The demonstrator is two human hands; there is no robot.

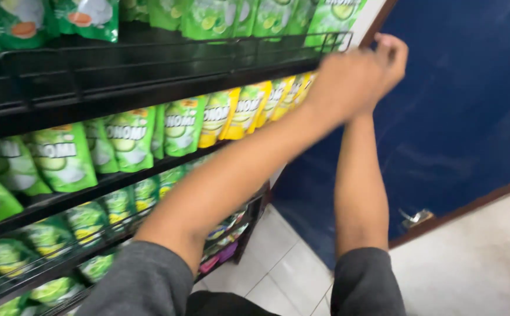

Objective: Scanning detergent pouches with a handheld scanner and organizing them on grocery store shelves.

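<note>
Both arms reached up to the far end of the black wire shelf [167, 64]. The left hand [346, 82] was blurred, its back turned outward; whether it gripped anything could not be told. The right hand [391, 51] sat just behind it, fingers curled, contents hidden. Nearest below the hands hung yellow pouches [278, 96], glossy, with a lime picture. Green pouches [129, 137] ran further left.
</note>
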